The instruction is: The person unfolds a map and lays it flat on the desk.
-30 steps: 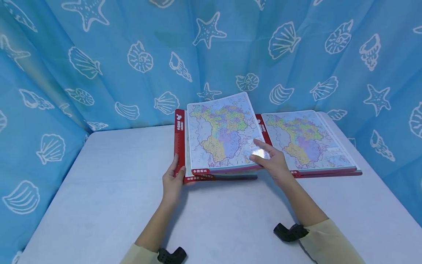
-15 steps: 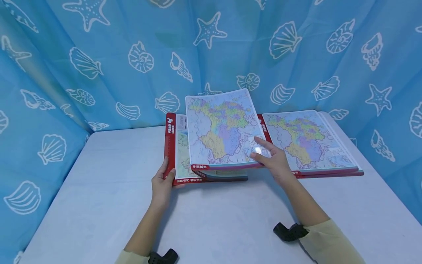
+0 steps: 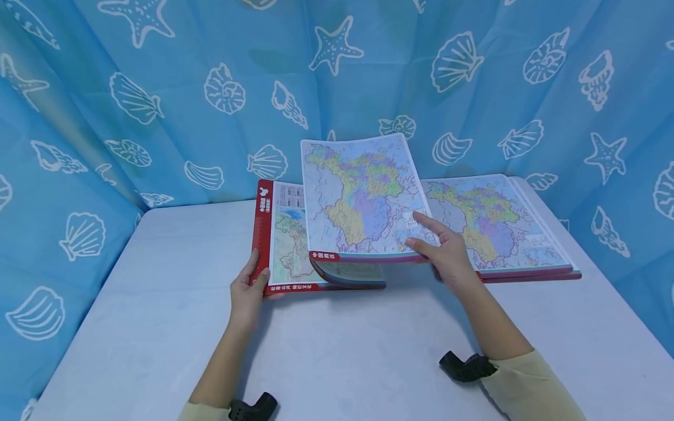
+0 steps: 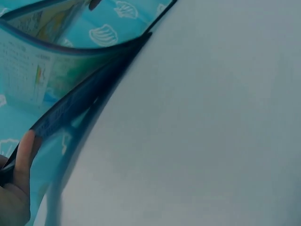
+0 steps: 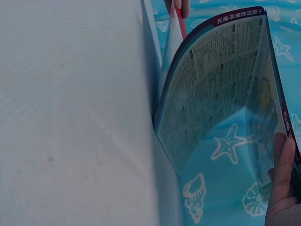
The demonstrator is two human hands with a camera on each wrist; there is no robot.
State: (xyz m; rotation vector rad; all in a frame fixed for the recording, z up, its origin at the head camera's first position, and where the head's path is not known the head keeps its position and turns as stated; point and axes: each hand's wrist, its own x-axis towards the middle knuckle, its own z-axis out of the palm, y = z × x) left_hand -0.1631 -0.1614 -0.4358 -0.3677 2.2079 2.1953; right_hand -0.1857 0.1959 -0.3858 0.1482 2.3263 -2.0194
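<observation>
A foldable laminated map of China is spread between both hands above the table. In the head view, its top panel (image 3: 363,199), coloured by region, is tilted up, and my right hand (image 3: 447,254) pinches it near its lower right corner. Its red-edged lower panel (image 3: 289,251) lies to the left underneath, its left edge gripped by my left hand (image 3: 246,298) with the thumb on top. Between the two, a text-covered inner panel (image 5: 211,66) bows in a curve in the right wrist view. The left wrist view shows the curved inner side (image 4: 70,70) above my left fingers.
Another stacked map (image 3: 487,228) with the same coloured print lies at the back right of the white table (image 3: 337,356), partly behind the raised panel. A blue curtain (image 3: 358,70) with shell and starfish drawings hangs along the back and sides.
My left hand has moved left with the lower panel, showing more of its green map. My right hand has raised the top panel slightly, widening the gap between the panels.
</observation>
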